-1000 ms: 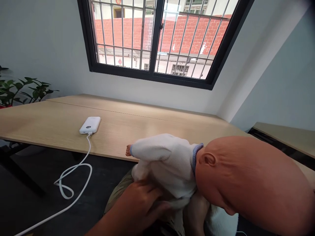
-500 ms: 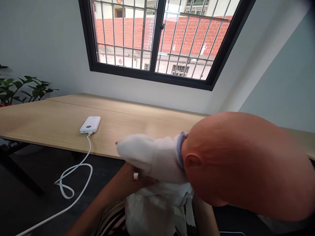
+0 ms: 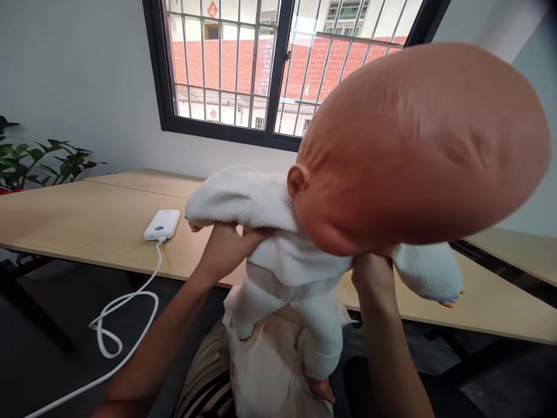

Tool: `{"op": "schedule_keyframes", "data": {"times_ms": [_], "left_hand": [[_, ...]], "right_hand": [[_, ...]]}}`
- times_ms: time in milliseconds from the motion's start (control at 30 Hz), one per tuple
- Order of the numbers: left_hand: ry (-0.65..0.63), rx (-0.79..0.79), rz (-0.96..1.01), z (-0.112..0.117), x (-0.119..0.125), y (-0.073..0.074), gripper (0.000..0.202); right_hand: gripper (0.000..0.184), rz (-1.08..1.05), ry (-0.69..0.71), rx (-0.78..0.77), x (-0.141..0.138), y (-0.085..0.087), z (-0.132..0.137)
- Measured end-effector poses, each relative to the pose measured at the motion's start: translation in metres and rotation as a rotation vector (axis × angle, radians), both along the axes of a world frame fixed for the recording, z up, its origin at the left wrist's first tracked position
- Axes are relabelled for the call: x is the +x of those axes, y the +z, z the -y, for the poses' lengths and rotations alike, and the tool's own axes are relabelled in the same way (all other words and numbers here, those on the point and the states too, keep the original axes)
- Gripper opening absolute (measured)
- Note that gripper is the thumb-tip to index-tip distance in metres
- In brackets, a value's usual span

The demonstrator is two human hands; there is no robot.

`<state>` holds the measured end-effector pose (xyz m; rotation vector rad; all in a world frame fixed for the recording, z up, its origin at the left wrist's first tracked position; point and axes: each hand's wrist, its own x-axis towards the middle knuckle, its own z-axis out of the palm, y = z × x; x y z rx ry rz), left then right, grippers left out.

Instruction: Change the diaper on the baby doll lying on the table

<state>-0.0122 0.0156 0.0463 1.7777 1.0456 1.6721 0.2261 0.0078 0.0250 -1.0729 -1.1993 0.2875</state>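
Note:
A baby doll (image 3: 300, 255) in white clothes is held up in front of me, its large bald head (image 3: 418, 145) tilted to the right and close to the camera. My left hand (image 3: 230, 244) grips it under the arm on the left side, thumb across the chest. My right hand (image 3: 374, 273) is closed round its other side below the head, with the fingers partly hidden. The doll's sleeved arms stick out to both sides. Its legs hang down over a crumpled whitish plastic sheet or bag (image 3: 265, 371) on my lap.
A light wooden table (image 3: 100, 215) stretches across ahead. On it lies a white power bank (image 3: 162, 224) with a white cable (image 3: 130, 296) hanging off the front edge. A leafy plant (image 3: 47, 159) stands at the left. Behind is a barred window (image 3: 221, 64).
The doll has been raised and turned, so its chest, legs and the side of its face now show. Both my hands have come up with it.

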Motion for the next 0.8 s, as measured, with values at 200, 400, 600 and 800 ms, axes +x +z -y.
{"op": "schedule_keyframes", "data": {"times_ms": [200, 400, 600, 800], "left_hand": [[-0.006, 0.204, 0.098, -0.012, 0.010, 0.032, 0.040], [-0.013, 0.275, 0.127, -0.049, 0.022, 0.051, 0.042], [0.001, 0.078, 0.089, -0.119, 0.039, 0.032, 0.038], [0.029, -0.065, 0.041, -0.180, 0.055, -0.021, 0.036]], "right_hand": [[0.052, 0.047, -0.030, 0.184, 0.000, 0.045, -0.025], [0.064, 0.097, 0.062, 0.156, -0.001, 0.075, -0.062], [0.070, 0.043, 0.068, -0.104, 0.000, 0.052, -0.139], [0.069, 0.131, 0.001, -0.306, 0.000, 0.001, -0.205]]}}
